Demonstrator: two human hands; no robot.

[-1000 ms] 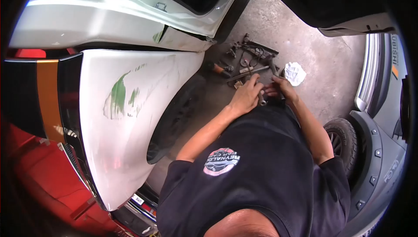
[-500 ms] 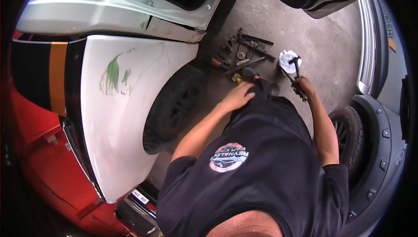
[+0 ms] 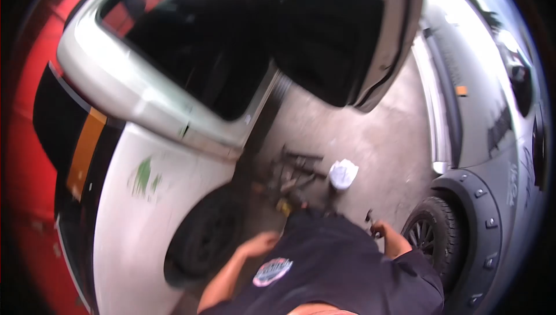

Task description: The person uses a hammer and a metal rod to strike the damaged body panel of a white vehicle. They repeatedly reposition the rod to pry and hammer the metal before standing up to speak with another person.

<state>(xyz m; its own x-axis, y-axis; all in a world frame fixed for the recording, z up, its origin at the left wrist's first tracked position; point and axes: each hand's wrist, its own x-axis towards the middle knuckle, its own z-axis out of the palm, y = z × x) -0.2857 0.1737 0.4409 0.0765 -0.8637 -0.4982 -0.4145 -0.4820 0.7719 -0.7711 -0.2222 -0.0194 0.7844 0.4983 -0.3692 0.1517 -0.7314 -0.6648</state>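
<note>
My right hand (image 3: 381, 229) is closed round the handle of a hammer (image 3: 369, 216), low beside my right thigh. The hammer's head points up and forward, apart from anything else. My left hand (image 3: 263, 244) hangs by my left hip, near the black front wheel (image 3: 202, 237) of a white vehicle. Motion smears its fingers, and I see nothing in it. The vehicle's white rear panel (image 3: 150, 216) carries a scraped green patch (image 3: 142, 177). Ahead on the floor lies a blurred heap of tools (image 3: 295, 176), next to a white bucket-like container (image 3: 341, 177) with white cloth on top.
An open vehicle door (image 3: 376, 54) juts over the concrete floor (image 3: 376, 141) ahead. To my right stands a grey vehicle (image 3: 492, 141) with a wheel (image 3: 431, 234) close to my right arm. A red surface (image 3: 32, 216) lies at far left.
My view has tilted up and forward, showing more of the door and both vehicles. My right hand has drawn back from beside the white container with the hammer. My left hand has lowered.
</note>
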